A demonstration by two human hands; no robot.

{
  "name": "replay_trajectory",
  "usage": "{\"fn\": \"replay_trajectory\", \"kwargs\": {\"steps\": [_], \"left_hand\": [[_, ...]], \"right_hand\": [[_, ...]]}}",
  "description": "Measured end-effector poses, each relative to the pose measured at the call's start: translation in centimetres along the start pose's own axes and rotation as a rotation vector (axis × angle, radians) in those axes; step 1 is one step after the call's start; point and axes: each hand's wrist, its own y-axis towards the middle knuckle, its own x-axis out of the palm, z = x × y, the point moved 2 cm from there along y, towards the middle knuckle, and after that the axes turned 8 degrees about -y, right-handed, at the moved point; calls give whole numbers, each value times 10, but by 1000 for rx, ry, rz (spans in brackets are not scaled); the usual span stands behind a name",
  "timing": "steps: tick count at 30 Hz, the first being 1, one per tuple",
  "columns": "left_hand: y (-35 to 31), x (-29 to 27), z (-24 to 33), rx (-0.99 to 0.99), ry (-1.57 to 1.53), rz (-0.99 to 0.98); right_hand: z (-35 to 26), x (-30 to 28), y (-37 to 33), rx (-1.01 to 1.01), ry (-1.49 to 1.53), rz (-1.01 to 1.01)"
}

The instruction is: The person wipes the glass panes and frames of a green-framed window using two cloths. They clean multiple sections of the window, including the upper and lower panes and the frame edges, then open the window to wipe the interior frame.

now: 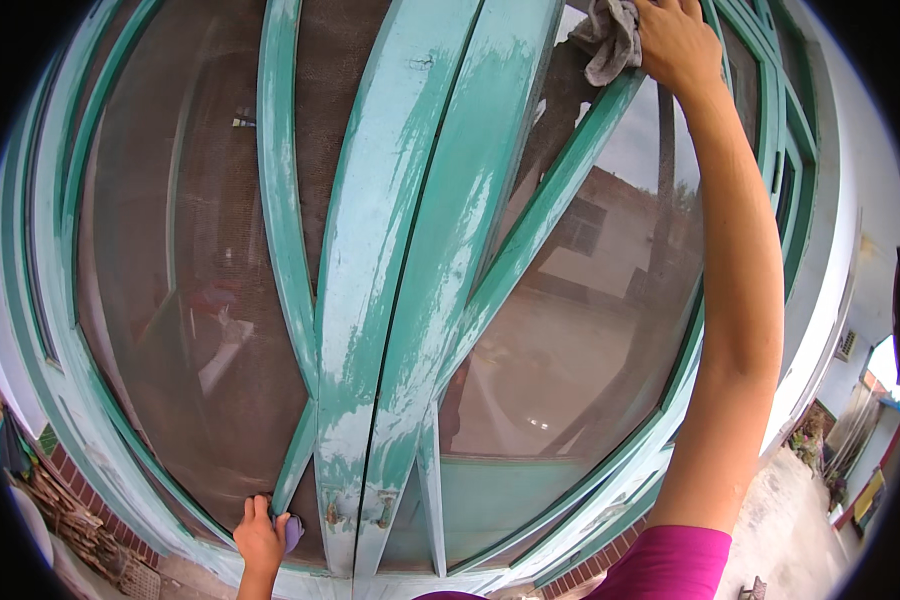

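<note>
A double door [400, 260] with worn green and pale blue paint fills the view before me. High on its right leaf, my right hand [680, 45] is closed on a crumpled grey cloth [610, 42], pressed near the upper end of a diagonal slat [540, 220]. My left hand [259, 538] is low on the left leaf, fingers curled by the bottom end of another slat [295, 455]. A small purple thing [292, 532] shows beside those fingers; its kind and most of its shape are hidden.
Dark mesh [190, 330] covers the left panel, while glass [580, 330] on the right reflects a building. Brick trim [110, 515] runs below the frame. Stacked firewood [65, 510] lies at lower left; pale ground [785, 510] stretches at lower right.
</note>
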Motion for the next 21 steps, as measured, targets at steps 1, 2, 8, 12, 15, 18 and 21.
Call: {"fn": "replay_trajectory", "kwargs": {"steps": [1,2,8,12,15,18,21], "left_hand": [[0,1,-2,-2,-13,-14],[0,2,-2,-1,-18,-20],[1,-4,-7,48,-45,-58],[5,-5,-8,54,-52,-87],[5,-5,-12,76,-61,-82],[5,-4,-15,74,-49,-99],[8,-1,-14,64,-41,-124]], "right_hand": [[-4,-10,-7,9,63,-102],[-5,-9,-18,-45,30,-37],[-58,-80,-97,-141,286,-8],[-100,-137,-146,-176,454,-106],[-134,-179,-192,-187,533,-200],[-145,-199,-236,-159,689,-204],[-126,-199,-253,-294,914,-224]]}}
